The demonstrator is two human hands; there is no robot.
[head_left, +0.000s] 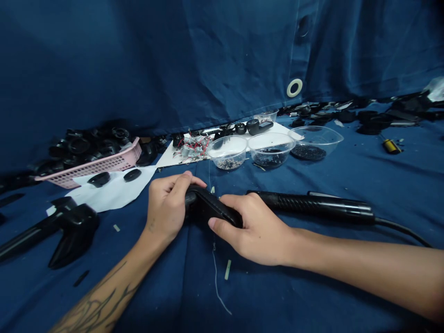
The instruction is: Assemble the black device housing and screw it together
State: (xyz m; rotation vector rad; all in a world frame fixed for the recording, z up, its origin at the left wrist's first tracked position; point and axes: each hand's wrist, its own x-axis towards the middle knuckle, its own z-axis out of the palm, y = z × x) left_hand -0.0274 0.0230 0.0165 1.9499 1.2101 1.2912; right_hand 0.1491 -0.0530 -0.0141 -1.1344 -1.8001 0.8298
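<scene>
Blue cloth (277, 296) spreads beneath everything in the head view, and a blue curtain (156, 64) hangs behind it. One pink basket (104, 164) sits at the left, heaped with black pieces too jumbled to count; two black round pieces (132, 175) lie on white paper (121, 194) in front of it. Three clear tubs (272, 142) stand in a row with small dark bits inside, and a fourth tub (272, 115) is partly hidden behind them. Red-wired components (192, 147) form a tangle that cannot be counted. One yellow-handled tool (391, 146) lies at the right. One large black piece (74, 226) is cut off by the left edge, as is the cord (404, 226) of a black cylindrical tool (326, 208) by the right. Between the two hands, near the middle, is one black part (210, 206), smooth and slightly shiny, with a long edge sloping down to the right. Left hand (168, 206) grips its left end, those fingers mostly hidden behind; right hand (258, 229) clasps the other end between thumb and fingers.
</scene>
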